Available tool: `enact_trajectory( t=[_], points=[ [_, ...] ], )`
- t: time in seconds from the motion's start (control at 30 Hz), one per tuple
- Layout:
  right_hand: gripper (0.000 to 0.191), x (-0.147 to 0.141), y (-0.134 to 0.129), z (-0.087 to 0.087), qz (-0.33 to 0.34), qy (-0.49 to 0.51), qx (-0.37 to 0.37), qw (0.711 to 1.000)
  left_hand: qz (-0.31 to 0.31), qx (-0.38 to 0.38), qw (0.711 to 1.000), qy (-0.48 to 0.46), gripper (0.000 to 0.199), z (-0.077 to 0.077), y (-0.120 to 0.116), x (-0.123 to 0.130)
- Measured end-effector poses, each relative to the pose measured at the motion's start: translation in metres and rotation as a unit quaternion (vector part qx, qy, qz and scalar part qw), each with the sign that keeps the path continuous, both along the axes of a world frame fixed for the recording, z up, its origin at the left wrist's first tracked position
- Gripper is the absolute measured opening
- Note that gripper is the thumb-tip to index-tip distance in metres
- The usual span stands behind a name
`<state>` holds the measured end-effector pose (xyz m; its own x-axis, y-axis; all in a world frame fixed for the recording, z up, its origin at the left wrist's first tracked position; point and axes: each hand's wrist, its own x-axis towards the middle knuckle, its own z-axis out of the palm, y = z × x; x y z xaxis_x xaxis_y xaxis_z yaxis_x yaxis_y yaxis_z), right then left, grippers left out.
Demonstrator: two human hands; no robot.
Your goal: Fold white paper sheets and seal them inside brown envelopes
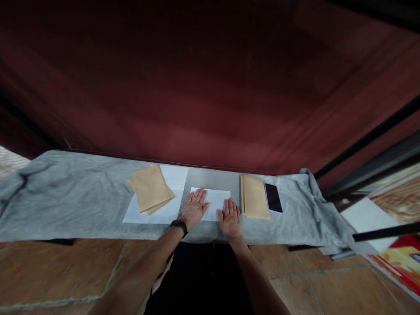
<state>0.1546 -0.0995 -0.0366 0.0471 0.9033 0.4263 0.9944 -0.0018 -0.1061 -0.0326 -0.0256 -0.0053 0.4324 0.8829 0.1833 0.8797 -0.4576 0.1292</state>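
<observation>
Grip: nothing grasped; left hand (pixel 194 208) and right hand (pixel 231 222) flat, palms down.
White sheet (pixel 212 202) lies between and partly under them, long axis left-right; left hand over its left end, right at its right edge.

No text or sign can be read.
</observation>
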Motion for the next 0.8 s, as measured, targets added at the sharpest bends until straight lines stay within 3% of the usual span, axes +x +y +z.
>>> enact_trajectory(
  t=[0.2,0.27,0.33,0.4,0.5,0.63,0.8],
  points=[
    [0.06,0.0,-0.003,0.004,-0.007,0.02,-0.019,1.0,0.108,0.001,0.994,-0.022,0.06,-0.001,0.009,-0.003],
    [0.059,-0.001,-0.003,0.006,-0.008,0.026,-0.023,0.999,0.111,0.017,0.993,-0.037,0.06,0.0,0.005,0.006],
    [0.058,-0.002,-0.004,0.008,-0.01,0.031,-0.028,0.999,0.057,0.027,0.997,-0.051,0.058,0.001,-0.005,0.023],
    [0.056,-0.003,-0.004,0.011,-0.012,0.034,-0.039,0.999,-0.038,0.01,0.998,-0.053,0.055,0.0,-0.015,0.043],
    [0.053,-0.004,-0.005,0.014,-0.013,0.039,-0.057,0.998,-0.08,-0.015,0.996,-0.046,0.054,-0.002,-0.023,0.064],
    [0.055,-0.004,-0.006,0.016,-0.014,0.042,-0.047,0.998,-0.031,-0.006,0.998,-0.045,0.057,-0.003,-0.011,0.056],
    [0.057,-0.004,-0.006,0.016,-0.016,0.051,-0.031,0.998,0.106,0.013,0.993,-0.043,0.059,-0.003,0.008,0.018]
  ],
)
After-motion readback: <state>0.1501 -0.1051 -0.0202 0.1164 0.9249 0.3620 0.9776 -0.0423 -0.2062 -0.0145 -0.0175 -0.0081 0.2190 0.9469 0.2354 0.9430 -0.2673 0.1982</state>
